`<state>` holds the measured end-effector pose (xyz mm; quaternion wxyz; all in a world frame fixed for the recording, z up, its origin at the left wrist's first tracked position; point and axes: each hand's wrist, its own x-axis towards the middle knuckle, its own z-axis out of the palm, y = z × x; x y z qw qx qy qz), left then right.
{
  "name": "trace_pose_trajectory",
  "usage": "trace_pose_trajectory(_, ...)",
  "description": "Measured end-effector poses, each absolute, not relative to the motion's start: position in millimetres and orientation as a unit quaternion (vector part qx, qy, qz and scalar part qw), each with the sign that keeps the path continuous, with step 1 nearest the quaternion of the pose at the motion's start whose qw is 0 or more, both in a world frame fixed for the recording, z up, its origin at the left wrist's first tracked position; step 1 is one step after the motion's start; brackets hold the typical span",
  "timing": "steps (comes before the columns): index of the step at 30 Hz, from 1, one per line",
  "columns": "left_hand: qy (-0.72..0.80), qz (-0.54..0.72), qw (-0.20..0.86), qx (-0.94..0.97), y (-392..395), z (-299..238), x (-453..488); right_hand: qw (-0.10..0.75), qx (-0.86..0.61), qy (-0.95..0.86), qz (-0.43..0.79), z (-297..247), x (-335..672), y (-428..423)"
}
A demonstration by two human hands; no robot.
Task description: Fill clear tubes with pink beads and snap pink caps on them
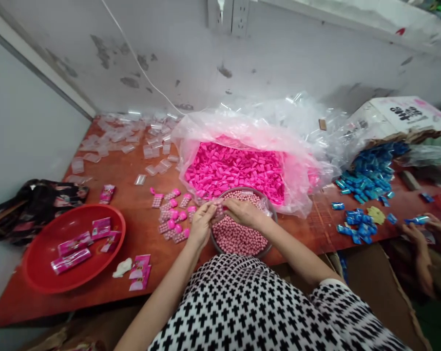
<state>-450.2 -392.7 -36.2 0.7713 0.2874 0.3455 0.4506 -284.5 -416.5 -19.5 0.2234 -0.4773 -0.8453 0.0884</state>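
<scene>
- A worker's left hand [203, 224] pinches a small bead-filled case [219, 210] over the near-left side of a grey bowl [267, 247] of pink beads [242, 239], fingers nearly closed
- The right hand [245, 213] meets it from the other side, fingers curled; whether they grip anything, the view cannot tell
- Keeping the case low over the bowl, with a light, steady pinch, should return strays to the beads
- Fingers largely cover the case, hiding its opening; the right forearm masks some bowl rim; a co-worker's hands [416, 238] are partly cut off at right
</scene>
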Motion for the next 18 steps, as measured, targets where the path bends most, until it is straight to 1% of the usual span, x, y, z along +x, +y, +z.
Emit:
trace_pose_trajectory(3, 0.338, 0.433, 0.771, 0.323, -401, -39, -449, 0.211, -0.493, -0.84, 0.081, -14, -278, -431)
trace_pose_trajectory(5, 0.343, 0.438, 0.745, 0.367, -405, -44, -448, 0.259, -0.519, -0.811, 0.079, -6, -271, -438)
trace_pose_trajectory(7, 0.356, 0.441, 0.696, 0.441, -408, -49, -447, 0.336, -0.542, -0.765, 0.09, 4, -266, -441)
trace_pose_trajectory(9, 0.365, 0.434, 0.638, 0.522, -410, -54, -444, 0.381, -0.535, -0.746, 0.106, 12, -264, -443)
trace_pose_trajectory(12, 0.362, 0.431, 0.573, 0.596, -412, -59, -440, 0.371, -0.493, -0.781, 0.097, 15, -266, -447)
trace_pose_trajectory(18, 0.34, 0.438, 0.514, 0.655, -415, -60, -440, 0.336, -0.471, -0.814, 0.055, 0, -265, -455)
